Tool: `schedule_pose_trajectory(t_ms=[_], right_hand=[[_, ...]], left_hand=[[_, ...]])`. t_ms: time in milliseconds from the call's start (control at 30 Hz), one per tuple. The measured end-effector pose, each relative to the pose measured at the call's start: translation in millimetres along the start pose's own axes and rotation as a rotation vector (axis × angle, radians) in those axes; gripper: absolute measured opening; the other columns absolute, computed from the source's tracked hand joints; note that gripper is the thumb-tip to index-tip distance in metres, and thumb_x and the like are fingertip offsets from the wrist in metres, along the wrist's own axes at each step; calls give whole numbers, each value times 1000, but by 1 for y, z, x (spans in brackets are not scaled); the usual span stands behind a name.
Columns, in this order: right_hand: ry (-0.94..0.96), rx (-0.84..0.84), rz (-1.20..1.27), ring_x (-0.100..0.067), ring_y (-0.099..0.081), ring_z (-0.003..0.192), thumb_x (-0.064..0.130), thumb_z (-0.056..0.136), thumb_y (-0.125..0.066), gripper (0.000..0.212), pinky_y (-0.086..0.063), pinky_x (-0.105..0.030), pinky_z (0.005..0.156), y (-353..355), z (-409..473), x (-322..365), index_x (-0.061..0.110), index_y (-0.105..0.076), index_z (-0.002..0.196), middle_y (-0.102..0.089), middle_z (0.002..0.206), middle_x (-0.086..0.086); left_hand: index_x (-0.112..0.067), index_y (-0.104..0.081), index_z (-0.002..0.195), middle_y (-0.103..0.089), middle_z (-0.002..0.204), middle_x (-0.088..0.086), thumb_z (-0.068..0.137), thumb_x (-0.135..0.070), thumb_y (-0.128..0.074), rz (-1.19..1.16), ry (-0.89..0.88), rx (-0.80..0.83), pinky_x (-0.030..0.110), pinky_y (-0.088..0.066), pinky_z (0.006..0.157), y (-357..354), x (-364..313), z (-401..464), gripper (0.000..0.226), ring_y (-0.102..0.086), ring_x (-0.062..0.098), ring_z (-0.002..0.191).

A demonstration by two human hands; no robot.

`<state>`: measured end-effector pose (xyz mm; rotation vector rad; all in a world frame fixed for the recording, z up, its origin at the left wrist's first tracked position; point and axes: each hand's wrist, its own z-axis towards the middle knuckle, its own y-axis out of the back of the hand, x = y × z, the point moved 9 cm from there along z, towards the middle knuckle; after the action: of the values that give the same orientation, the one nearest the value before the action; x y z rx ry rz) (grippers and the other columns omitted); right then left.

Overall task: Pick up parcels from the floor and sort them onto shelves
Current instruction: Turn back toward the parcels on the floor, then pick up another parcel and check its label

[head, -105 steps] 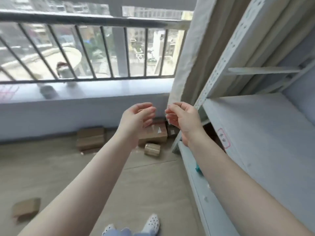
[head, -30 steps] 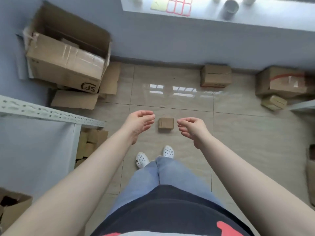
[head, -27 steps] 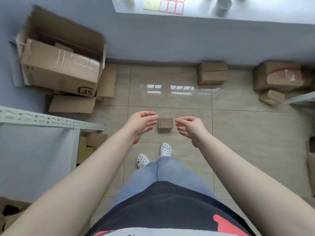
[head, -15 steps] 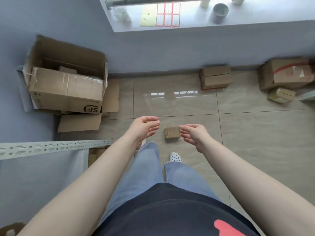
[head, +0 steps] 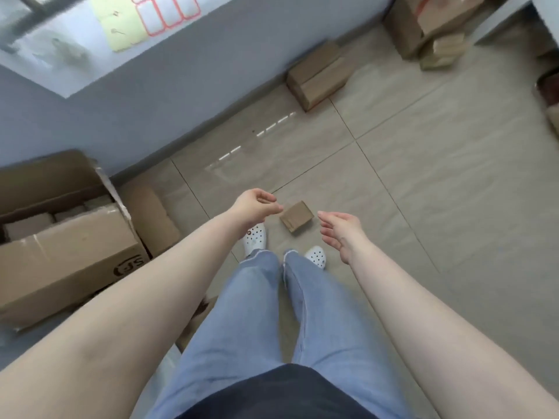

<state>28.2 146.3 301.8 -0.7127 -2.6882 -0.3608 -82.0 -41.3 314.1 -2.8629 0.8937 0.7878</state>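
A small brown cardboard parcel (head: pixel 296 216) lies on the tiled floor just beyond my feet. My left hand (head: pixel 257 207) hovers to its left with fingers loosely curled and nothing in them. My right hand (head: pixel 340 229) hangs to its right, palm turned inward, fingers apart and empty. Both hands are above the parcel and apart from it. A medium parcel (head: pixel 317 75) sits against the wall farther off. Larger parcels (head: pixel 429 24) with a small one (head: pixel 446 51) beside them lie at the top right.
A big open carton (head: pixel 60 237) with boxes inside stands at the left, a flattened cardboard sheet (head: pixel 151 219) beside it. A blue-grey wall (head: pixel 151 95) with a window ledge (head: pixel 75 31) bearing label sheets runs across the top. A shelf edge (head: pixel 502 21) shows top right.
I have stepped closer to the small parcel and the view has tilted and rotated. Both hands have lowered toward it, spreading to either side. Earlier still, I faced the window by the shelf.
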Motion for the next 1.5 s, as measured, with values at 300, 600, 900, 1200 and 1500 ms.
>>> schedule_pose_trajectory(t_ms=[300, 600, 900, 1200, 1500], right_hand=[[-171, -142, 197, -20, -58, 94, 23, 81, -76, 56, -49, -29, 79, 5, 163, -110, 1, -56, 129, -66, 102, -14], [-277, -150, 131, -20, -56, 78, 36, 76, -78, 64, -46, -27, 64, -15, 355, -215, 4, -59, 128, -60, 88, -7], [-330, -77, 114, -13, -47, 68, 40, 82, -71, 57, -43, -24, 65, -48, 478, -278, 9, -55, 127, -49, 78, 1], [-213, -71, 248, -16, -66, 78, 29, 95, -58, 21, -54, -19, 62, -41, 454, -227, 11, -62, 105, -68, 90, -4], [58, -55, 323, -25, -70, 101, 31, 81, -74, 46, -56, -42, 89, 15, 245, -81, 18, -52, 119, -70, 114, -9]], left_hand=[[-13, -54, 132, -54, 135, 11, 86, -29, -73, 415, 54, 44, 34, -49, 94, -68, 67, 147, 52, -58, 25, 114], [-7, -34, 150, -39, 152, 16, 89, -32, -69, 605, 109, 34, 32, -36, 108, -132, 163, 340, 75, -45, 29, 137], [-4, -36, 147, -46, 148, 17, 87, -38, -68, 633, 175, 17, 42, -38, 111, -165, 252, 470, 76, -45, 34, 136], [-5, -36, 125, -49, 117, 10, 87, -38, -71, 464, 170, 61, 29, -38, 82, -163, 227, 441, 61, -51, 24, 106], [-13, -39, 126, -57, 90, 0, 78, -37, -80, 213, 54, 82, 21, -45, 61, -141, 64, 246, 67, -56, 7, 72]])
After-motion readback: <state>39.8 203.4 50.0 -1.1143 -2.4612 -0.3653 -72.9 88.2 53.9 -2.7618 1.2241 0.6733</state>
